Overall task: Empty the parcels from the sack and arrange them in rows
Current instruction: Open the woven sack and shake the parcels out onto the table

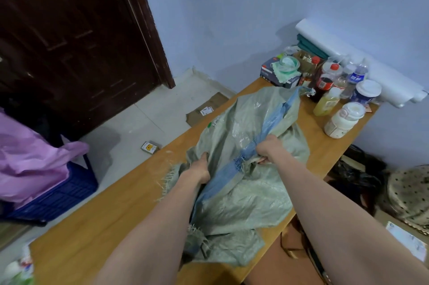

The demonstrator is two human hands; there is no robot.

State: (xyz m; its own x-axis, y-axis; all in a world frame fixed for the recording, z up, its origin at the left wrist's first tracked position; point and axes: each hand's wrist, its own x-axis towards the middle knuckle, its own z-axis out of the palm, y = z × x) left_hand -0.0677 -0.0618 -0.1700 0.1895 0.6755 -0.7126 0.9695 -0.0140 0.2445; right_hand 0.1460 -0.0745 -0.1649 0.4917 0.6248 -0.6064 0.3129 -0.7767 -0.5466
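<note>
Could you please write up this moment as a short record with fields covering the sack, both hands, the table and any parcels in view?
sack: grey-green woven sack with a blue stripe, lying crumpled on the table
left hand: left hand grips the sack's fabric near its frayed edge
right hand: right hand grips bunched fabric at the blue stripe
table: wooden table; bottles and jars crowd its far end
parcels: none visible outside the sack; its contents cannot be seen
floor: small box lies beside the table

Both bare arms reached forward, hands gripping the sack [234, 168].

The left hand [197, 171] clutched the sack's near left fold, fingers buried in cloth; the right hand [269, 147] bunched its blue-striped middle, wrist bent downward.
</note>
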